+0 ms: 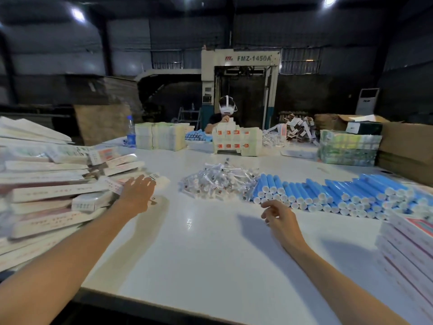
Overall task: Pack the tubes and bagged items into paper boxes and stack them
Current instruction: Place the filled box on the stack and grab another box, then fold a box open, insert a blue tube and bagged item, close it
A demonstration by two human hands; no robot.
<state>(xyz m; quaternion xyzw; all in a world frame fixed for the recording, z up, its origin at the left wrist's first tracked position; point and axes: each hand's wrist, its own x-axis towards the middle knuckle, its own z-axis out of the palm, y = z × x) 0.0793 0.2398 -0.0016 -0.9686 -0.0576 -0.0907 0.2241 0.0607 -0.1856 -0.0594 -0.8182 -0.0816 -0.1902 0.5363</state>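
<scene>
A heap of flat, folded paper boxes covers the table's left side. My left hand reaches over its right edge with straight fingers, touching the nearest white boxes. A pile of small clear bagged items lies at the middle of the table. To its right, blue tubes with white caps lie stacked in rows. My right hand hovers just in front of the tubes' left end, fingers loosely curled and holding nothing. A neat stack of boxes stands at the right edge.
The white table is bare between my arms. Across it a person in a headset sits behind stacked boxes. A water bottle, bundled cartons, green packs and a cardboard box line the far side.
</scene>
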